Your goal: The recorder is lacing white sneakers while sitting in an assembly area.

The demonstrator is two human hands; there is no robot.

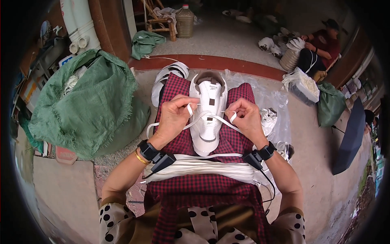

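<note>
A white sneaker (206, 136) lies on my lap over a red and black checked apron (172, 142), its toe toward me and its brown-lined opening away. White laces cross over its tongue. My left hand (174, 116) is closed in a pinch on one end of the shoelace (189, 110), beside the shoe's left edge. At the right edge, my right hand (246, 118) pinches the other lace end, with a short loop over the fingers. Across my lap, nearer to me, lies a thick bundle of white laces (207, 170).
A large green sack (87, 110) stands at the left. More white shoes (168, 77) lie beyond my left knee, others (268, 120) on plastic sheeting at the right. A person (325, 44) sits far right near a box of laces (302, 85). A dark umbrella (351, 138) rests at the right.
</note>
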